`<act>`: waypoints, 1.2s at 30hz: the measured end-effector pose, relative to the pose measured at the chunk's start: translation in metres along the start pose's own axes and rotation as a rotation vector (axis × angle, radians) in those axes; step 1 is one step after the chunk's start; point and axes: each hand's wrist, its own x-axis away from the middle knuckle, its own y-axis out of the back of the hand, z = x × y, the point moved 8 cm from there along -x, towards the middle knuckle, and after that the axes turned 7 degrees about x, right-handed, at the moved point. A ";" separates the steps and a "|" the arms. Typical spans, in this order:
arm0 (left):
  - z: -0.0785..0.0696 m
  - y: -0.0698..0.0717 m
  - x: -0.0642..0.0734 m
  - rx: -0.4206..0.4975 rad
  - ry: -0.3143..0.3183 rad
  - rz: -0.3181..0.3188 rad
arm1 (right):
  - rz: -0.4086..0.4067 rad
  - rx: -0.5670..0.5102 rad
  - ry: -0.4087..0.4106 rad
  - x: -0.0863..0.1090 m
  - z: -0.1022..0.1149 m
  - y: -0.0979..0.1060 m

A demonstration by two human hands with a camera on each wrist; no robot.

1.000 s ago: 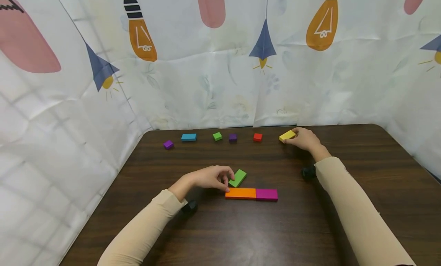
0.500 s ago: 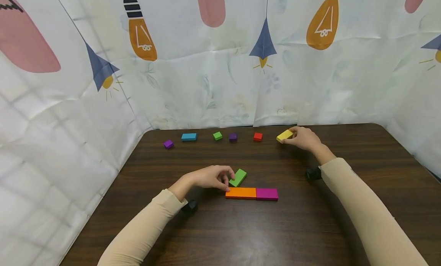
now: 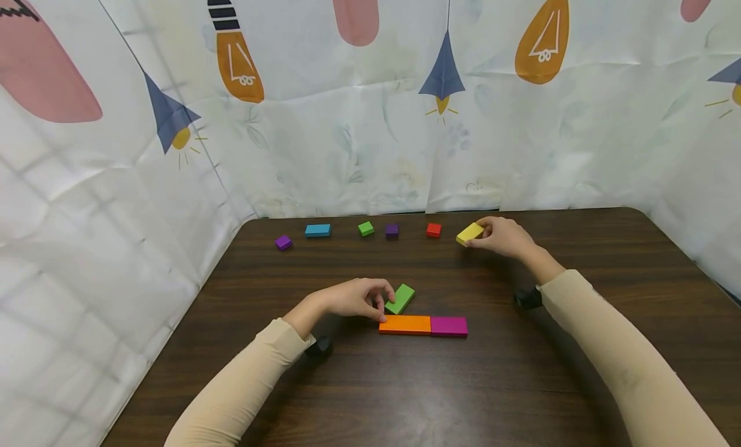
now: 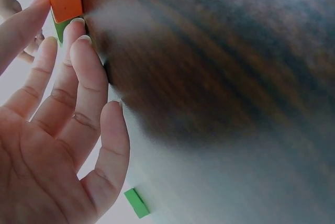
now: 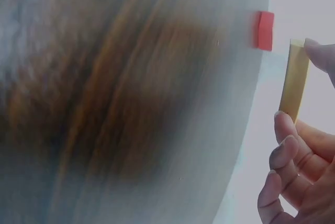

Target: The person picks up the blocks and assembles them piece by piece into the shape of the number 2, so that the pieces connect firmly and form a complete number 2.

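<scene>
In the head view, my right hand pinches a yellow rectangular block between thumb and fingers near the table's far edge. The right wrist view shows the same yellow block held by its two ends. My left hand is at the middle of the table, fingers loosely bent. Its thumb tip rests at the left end of an orange block, and its index fingertip is right at a slanted green block. A magenta block lies end to end with the orange one.
Along the far edge lie a purple block, a blue block, a small green block, a dark purple block and a red block. A printed curtain hangs behind the dark wooden table.
My right hand has moved slightly left and nearer to me, carrying the yellow block toward the red one. The left hand and the blocks beside it have stayed put.
</scene>
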 end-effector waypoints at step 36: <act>0.001 0.000 -0.001 -0.019 0.004 -0.010 | 0.092 -0.060 0.123 0.017 0.056 -0.035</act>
